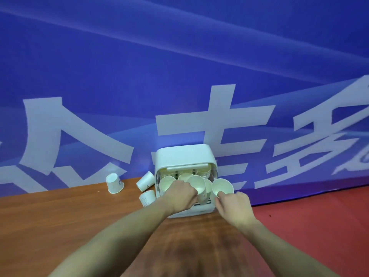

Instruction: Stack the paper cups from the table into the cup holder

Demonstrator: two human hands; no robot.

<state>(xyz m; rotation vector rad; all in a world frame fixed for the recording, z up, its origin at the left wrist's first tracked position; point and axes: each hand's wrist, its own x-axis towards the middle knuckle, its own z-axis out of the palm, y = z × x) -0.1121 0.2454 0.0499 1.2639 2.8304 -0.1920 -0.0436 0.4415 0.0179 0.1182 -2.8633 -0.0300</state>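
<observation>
Two light, thin paper cups, easy to crush, we hold softly at the rim: left hand (182,193) grips one cup (197,185), right hand (233,206) pinches the other cup (222,187).

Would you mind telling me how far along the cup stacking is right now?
Done: several cups already sit in the cup holder. In hand: the left hand grips one cup, and the right hand pinches another. Left: three loose cups on the table.

Single head view – looks forward and down, close over the cup holder (184,156) – blue banner (179,66) right behind it.
</observation>
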